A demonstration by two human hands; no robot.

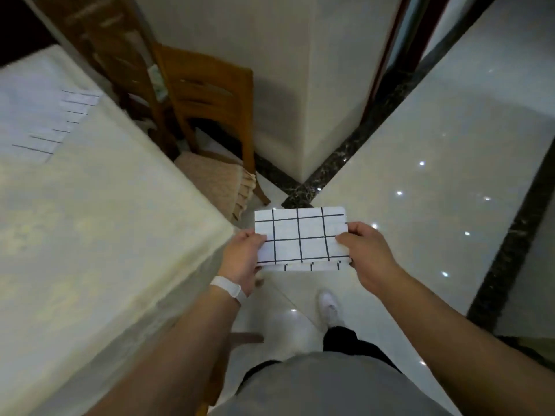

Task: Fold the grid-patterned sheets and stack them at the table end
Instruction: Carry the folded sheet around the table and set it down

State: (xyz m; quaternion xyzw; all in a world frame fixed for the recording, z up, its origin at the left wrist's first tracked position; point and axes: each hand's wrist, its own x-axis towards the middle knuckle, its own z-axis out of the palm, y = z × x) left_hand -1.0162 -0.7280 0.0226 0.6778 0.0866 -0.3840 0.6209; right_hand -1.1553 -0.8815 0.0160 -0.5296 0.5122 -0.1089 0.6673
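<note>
1. Head view, only one we've got: the folded grid sheet (301,238) is up in the air over the shiny floor (420,175), just right of the near corner of the table (90,235). It isn't touching the table at all.

2. Left hand (243,259) pinches the sheet's left edge and right hand (365,250) pinches its right edge, both with the thumb on top and the fingers closed on the fabric. White wristband (226,288) on the left wrist.

3. The fold looks pretty much done. A lower layer peeks out along the near edge, so the layers aren't quite flush. I'd square that up before putting it down, keeping both pinches so it doesn't flop open.

4. Further left on the table there's already a stack of grid sheets (60,121). It's blurry, but that looks like the drop spot. My guess is the next move is to carry this one left and far and lay it flat on top with the edges lined up.

5. Room: the tabletop between the near corner and the stack looks bare, so it's an easy path. A wooden chair (210,115) sits beyond the table edge and a wall corner (303,115) is right behind it, so I'd keep the swing low over the table. The person's shoe (329,307) is on open floor, with plenty of room to step.
</note>
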